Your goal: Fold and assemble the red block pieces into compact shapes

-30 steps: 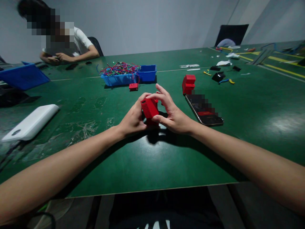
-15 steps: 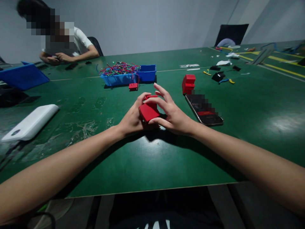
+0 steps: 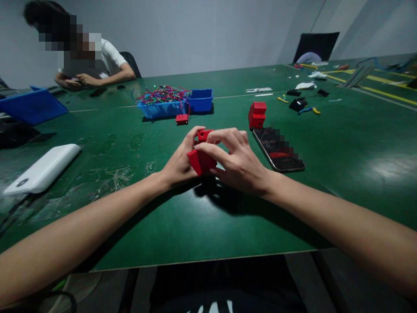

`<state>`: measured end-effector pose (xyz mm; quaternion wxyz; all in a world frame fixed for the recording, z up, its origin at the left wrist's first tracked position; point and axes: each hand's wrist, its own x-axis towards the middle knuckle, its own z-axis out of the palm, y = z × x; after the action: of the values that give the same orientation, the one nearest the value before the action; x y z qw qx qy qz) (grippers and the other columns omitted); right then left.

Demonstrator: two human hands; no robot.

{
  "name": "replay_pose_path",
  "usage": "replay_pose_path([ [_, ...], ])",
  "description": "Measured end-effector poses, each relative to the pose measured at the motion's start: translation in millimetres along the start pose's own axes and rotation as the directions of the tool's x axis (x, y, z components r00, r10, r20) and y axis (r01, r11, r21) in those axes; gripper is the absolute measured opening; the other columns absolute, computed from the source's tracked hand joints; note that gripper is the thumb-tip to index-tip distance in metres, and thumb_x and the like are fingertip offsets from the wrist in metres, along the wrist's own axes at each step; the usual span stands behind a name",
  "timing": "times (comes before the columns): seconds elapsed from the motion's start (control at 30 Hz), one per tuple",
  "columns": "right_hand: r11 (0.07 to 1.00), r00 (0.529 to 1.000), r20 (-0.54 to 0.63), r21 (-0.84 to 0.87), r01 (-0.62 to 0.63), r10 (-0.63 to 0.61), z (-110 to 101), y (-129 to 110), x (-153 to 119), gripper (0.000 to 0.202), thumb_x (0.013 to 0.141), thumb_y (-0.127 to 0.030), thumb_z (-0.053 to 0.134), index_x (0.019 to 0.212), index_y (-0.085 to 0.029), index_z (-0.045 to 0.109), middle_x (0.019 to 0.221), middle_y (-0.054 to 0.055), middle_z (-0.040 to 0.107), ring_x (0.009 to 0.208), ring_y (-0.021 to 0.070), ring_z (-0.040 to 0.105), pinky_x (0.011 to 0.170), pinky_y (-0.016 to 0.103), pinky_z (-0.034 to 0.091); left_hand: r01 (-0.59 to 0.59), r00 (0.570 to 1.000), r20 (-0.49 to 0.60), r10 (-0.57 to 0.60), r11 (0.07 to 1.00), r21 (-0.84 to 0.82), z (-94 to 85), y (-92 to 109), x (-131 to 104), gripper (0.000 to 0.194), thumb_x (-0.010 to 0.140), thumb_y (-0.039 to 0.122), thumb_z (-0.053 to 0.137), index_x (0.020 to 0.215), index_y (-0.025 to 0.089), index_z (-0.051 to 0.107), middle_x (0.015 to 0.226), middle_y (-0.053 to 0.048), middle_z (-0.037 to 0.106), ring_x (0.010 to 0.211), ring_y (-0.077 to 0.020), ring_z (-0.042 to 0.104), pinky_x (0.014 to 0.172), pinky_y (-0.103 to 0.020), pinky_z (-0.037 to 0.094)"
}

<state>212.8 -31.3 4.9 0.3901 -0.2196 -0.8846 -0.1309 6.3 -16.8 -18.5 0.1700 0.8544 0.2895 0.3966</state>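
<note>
Red block-shaped pieces are held between my hands above the table, in the middle of the view. The nearer red block (image 3: 202, 162) is tilted, with a flat face toward me. Behind it shows a red piece with a dark round hole (image 3: 203, 135); I cannot tell whether the two are joined. My left hand (image 3: 183, 157) is closed round their left side, some fingers hidden. My right hand (image 3: 236, 158) curls over the right side, thumb and fingers on the nearer red block. To the right stand similar red blocks (image 3: 257, 115), beside a phone (image 3: 276, 150).
Blue bins (image 3: 163, 109) behind my hands hold tangled coloured wires, with a small red box (image 3: 182, 119) in front. A white power bank (image 3: 44, 169) lies left. Cutters (image 3: 309, 111) and scraps lie at the far right. A co-worker (image 3: 94, 65) sits across the green table (image 3: 208, 230).
My right hand's fingers have curled down over the red block, after being raised and spread. The nearer red block has turned and tilted. My left hand has hardly moved.
</note>
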Motion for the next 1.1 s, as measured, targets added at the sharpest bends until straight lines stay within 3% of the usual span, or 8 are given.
replay_pose_path([
  [0.23, 0.974, 0.989, -0.061, 0.177, 0.141, -0.133, 8.3, 4.0, -3.1, 0.033, 0.099, -0.022, 0.05, 0.132, -0.019, 0.047, 0.13, 0.015, 0.062, 0.125, 0.0253, 0.056, 0.098, 0.04, 0.042, 0.008, 1.0, -0.012, -0.007, 0.999, 0.031, -0.2, 1.3, -1.2, 0.094, 0.074, 0.044, 0.079, 0.149, 0.024, 0.026, 0.147, -0.019, 0.045, 0.124, -0.0338, 0.058, 0.106, -0.054, 0.049],
  [0.4, 0.977, 0.995, -0.091, 0.206, 0.064, -0.046, 10.8, 7.3, -2.5, 0.043, 0.092, -0.036, 0.062, 0.128, -0.017, 0.047, 0.129, 0.017, 0.064, 0.12, 0.031, 0.06, 0.095, 0.043, 0.044, -0.058, 0.998, 0.015, 0.057, 0.995, 0.076, -3.7, -5.4, -2.2, 0.1, 0.073, 0.048, 0.08, 0.152, 0.024, 0.023, 0.15, -0.021, 0.041, 0.133, -0.0383, 0.051, 0.11, -0.058, 0.045],
  [0.57, 0.977, 0.998, -0.049, 0.21, -0.024, 0.035, 11.7, 16.1, -5.1, 0.048, 0.087, -0.031, 0.063, 0.131, -0.019, 0.049, 0.126, 0.016, 0.065, 0.121, 0.0324, 0.058, 0.095, 0.045, 0.043, -0.042, 0.999, 0.016, 0.041, 0.995, 0.095, -3.2, -5.3, -1.6, 0.101, 0.073, 0.042, 0.079, 0.152, 0.024, 0.02, 0.151, -0.021, 0.042, 0.131, -0.037, 0.053, 0.108, -0.057, 0.047],
  [0.67, 0.977, 0.998, -0.061, 0.212, -0.016, 0.03, 10.9, 19.2, -5.1, 0.051, 0.082, -0.027, 0.066, 0.129, -0.019, 0.05, 0.124, 0.016, 0.065, 0.123, 0.0325, 0.056, 0.096, 0.047, 0.043, -0.043, 0.999, -0.001, 0.044, 0.993, 0.108, -1.9, -3.8, -0.9, 0.102, 0.071, 0.042, 0.081, 0.151, 0.025, 0.021, 0.15, -0.021, 0.042, 0.129, -0.0363, 0.054, 0.106, -0.056, 0.049],
  [0.87, 0.971, 0.994, -0.105, 0.238, -0.013, 0.039, 7.3, 22.5, -1.4, 0.046, 0.078, -0.037, 0.071, 0.118, -0.021, 0.055, 0.116, 0.013, 0.066, 0.109, 0.0311, 0.059, 0.093, 0.048, 0.047, -0.01, 1.0, -0.001, 0.011, 0.997, 0.08, -1.3, -2.7, -0.3, 0.102, 0.069, 0.039, 0.084, 0.15, 0.025, 0.023, 0.144, -0.02, 0.047, 0.122, -0.0332, 0.059, 0.101, -0.052, 0.053],
  [1.1, 0.966, 0.999, -0.038, 0.258, -0.021, 0.032, 1.0, 30.8, 1.6, 0.046, 0.076, -0.047, 0.073, 0.11, -0.021, 0.057, 0.109, 0.012, 0.066, 0.099, 0.0289, 0.06, 0.086, 0.046, 0.049, 0.04, 0.999, -0.008, -0.039, 0.998, 0.04, 1.3, -3.0, -0.4, 0.101, 0.069, 0.039, 0.085, 0.148, 0.026, 0.024, 0.144, -0.019, 0.048, 0.118, -0.0313, 0.061, 0.097, -0.049, 0.056],
])
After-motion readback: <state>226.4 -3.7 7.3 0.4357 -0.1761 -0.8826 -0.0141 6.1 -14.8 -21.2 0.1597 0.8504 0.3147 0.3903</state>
